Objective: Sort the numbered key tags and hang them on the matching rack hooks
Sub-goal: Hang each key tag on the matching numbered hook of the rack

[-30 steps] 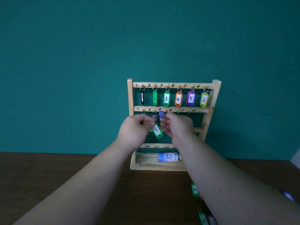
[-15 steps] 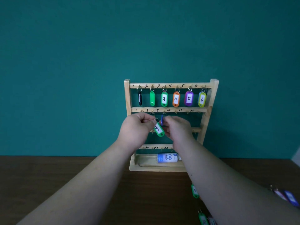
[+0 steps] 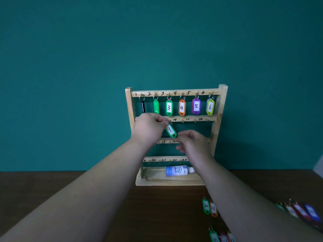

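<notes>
Your left hand (image 3: 150,130) pinches the metal ring of the green tag marked 9 (image 3: 171,131) and holds it at the second rail of the wooden rack (image 3: 222,105), just left of the handwritten 10; the tag hangs tilted, its lower end toward your right hand (image 3: 194,143). That hand sits just beside and below the tag with fingers loosely curled, and you cannot tell whether it grips anything or touches the tag. Handwritten numbers run along the rails: 1 to 6 on the top rail, 10, 11 and 12 on the second, 15 on the third, 20 to 23 on the fourth. From the top rail hang a black tag (image 3: 143,106) and a plain green tag (image 3: 156,106), both turned so that no number reads, then green tag 3 (image 3: 169,107), orange tag 4 (image 3: 182,107), purple tag 5 (image 3: 196,106) and yellow-green tag 6 (image 3: 210,107). A white-and-blue bottle (image 3: 177,170) printed with 75 lies on its side in the rack's base tray. The rack stands on a dark brown wood-grain worktop (image 3: 70,180) against a plain teal wall (image 3: 87,67). Beside your right forearm lie green tag 10 (image 3: 206,206) and orange tag 11 (image 3: 213,209), side by side; the tags at the lower edge (image 3: 214,237) and the tags at the far right (image 3: 309,211) are too blurred to read
</notes>
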